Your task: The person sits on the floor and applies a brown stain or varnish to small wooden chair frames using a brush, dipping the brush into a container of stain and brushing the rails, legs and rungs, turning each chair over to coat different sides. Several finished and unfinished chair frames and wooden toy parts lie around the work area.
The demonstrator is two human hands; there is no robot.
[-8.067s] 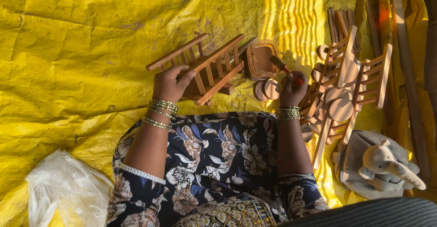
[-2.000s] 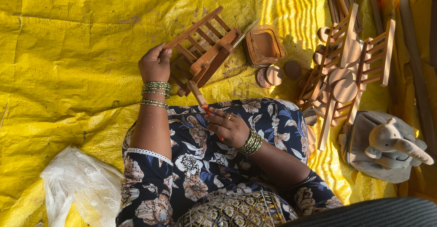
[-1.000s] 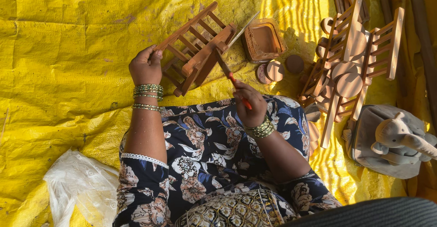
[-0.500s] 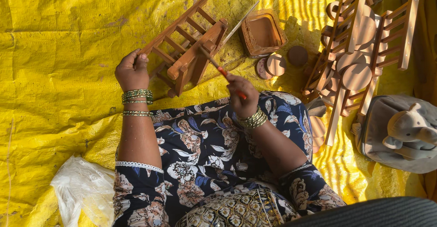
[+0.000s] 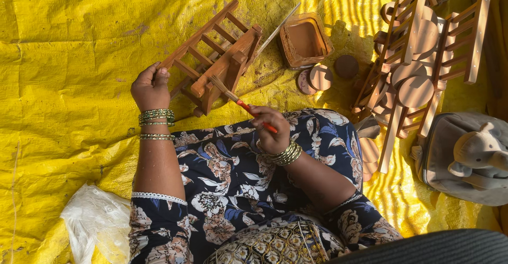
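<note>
Yellow plastic sheeting (image 5: pixel 69 57) covers the ground where a person sits, a dark floral dress across the lap. A crumpled clear plastic bag (image 5: pixel 95 227) lies at the lower left, just beside the person's left knee. A small square tub (image 5: pixel 305 41) with brown-stained walls sits on the sheet above the lap, and a thin pale stick (image 5: pixel 278 30) leans against its left edge. No label is readable on either.

The left hand (image 5: pixel 151 88) grips the end of a slatted wooden frame (image 5: pixel 214 57), fingers curled around its rail, holding it tilted above the sheet, up and left of the lap. The frame is reddish-brown, built of two long rails joined by several cross slats, with short legs. The right hand (image 5: pixel 271 132) pinches a red-handled paintbrush (image 5: pixel 238 101) between thumb and fingertips; its bristles touch the frame's lower leg.

Three round wooden discs (image 5: pixel 321 76) lie just below the tub. To the right stands a pile of unpainted slatted frames (image 5: pixel 423 57), at least two, with more discs stacked among them. A grey bag (image 5: pixel 450 163) with a pale wooden elephant (image 5: pixel 479 150) on it lies at the far right.
</note>
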